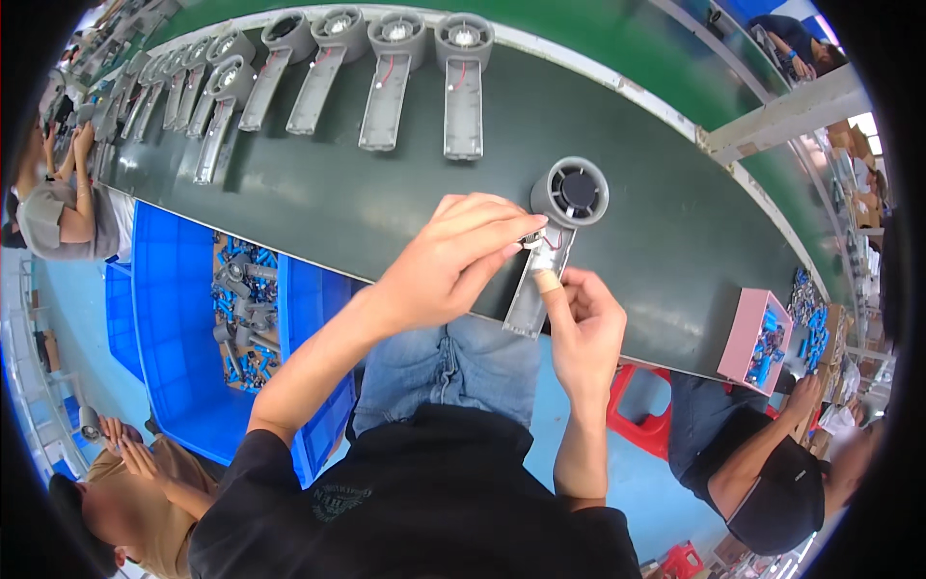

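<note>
Both hands, left hand and right hand, grip one grey fan housing.

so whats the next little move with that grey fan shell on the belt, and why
Probably tuck the red wire down into the handle channel. The left hand pinches at the neck of the grey fan shell, where the wire loops loose above the open handle, while the right hand steadies the handle from below.
</note>
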The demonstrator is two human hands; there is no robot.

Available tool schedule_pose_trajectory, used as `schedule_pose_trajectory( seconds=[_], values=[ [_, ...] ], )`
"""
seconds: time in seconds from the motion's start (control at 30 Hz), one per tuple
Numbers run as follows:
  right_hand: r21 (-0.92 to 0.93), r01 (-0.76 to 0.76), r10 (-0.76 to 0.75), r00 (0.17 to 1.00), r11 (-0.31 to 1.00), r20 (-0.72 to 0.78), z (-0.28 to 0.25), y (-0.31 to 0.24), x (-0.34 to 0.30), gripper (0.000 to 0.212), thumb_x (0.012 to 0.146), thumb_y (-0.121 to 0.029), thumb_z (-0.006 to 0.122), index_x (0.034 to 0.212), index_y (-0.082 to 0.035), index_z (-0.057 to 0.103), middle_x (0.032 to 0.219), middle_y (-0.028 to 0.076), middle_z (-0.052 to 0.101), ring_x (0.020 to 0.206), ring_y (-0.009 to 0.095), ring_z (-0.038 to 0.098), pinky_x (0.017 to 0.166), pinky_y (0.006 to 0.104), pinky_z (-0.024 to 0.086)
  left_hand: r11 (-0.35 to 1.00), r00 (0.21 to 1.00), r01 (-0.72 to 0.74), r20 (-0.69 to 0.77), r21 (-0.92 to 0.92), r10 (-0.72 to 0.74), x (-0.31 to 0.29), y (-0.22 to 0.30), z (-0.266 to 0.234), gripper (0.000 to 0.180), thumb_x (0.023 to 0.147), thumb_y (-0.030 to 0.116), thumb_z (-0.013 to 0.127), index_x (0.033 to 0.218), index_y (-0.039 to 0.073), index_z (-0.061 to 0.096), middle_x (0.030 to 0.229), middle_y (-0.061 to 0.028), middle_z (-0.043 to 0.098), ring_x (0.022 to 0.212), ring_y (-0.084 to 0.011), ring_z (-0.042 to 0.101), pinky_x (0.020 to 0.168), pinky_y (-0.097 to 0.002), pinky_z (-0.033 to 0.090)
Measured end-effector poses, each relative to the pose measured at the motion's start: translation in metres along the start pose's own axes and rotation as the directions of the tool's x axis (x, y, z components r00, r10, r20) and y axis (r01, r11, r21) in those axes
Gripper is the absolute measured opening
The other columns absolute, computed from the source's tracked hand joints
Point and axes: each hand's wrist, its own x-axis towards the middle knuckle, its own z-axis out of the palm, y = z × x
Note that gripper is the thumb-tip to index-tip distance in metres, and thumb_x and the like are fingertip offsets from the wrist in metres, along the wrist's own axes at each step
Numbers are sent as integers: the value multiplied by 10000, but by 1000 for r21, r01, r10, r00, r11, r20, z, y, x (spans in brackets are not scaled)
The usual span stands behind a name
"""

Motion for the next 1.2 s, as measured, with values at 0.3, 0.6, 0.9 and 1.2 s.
schedule_pose_trajectory(
  seconds=[0.3, 0.6, 0.9, 1.2],
  values=[
    [-332, 422, -458, 888, 844, -36, -16, -64, 185, 349, 951, -309, 628, 953, 34, 695, 716, -16, 595, 655, 52, 476, 587, 249, 395, 958, 886, 284, -370, -43, -280, 187, -72, -5, 285, 984, 179, 460, 1017, -15, 666, 777, -66, 674, 577, -128, 589, 590, -326, 484],
    [-562, 324, -424, 904, 761, -52, 32, -62, 349, 451, 883, -458, 628, 965, -26, 730, 866, 169, 714, 852, 316, 686, 792, 387, 505, 793, 819, 566, -264, 226, -509, 268, -185, -48, 293, 851, 235, 597, 992, 7, 715, 1065, -207, 684, 1046, -380, 637, 920, -431, 508],
    [-621, 265, -387, 920, 738, -67, -68, -79, 232, 462, 876, -465, 649, 978, -18, 710, 794, 114, 690, 761, 229, 661, 725, 347, 498, 737, 790, 160, 362, 657, -494, 182, -61, -114, 757, 708, 364, 791, 1353, 62, 534, 1331, -188, 553, 1257, -344, 503, 1065, -426, 399],
    [-760, -204, -332, 808, 617, -486, -236, -35, 34, 295, 877, -282, 674, 921, 7, 710, 740, 132, 682, 703, 226, 656, 684, 354, 502, 901, 942, -50, 320, 432, -101, 139, -9, -63, 535, 684, 63, 733, 1188, -43, 586, 1135, -203, 608, 1089, -375, 577, 973, -417, 448]
  ],
)
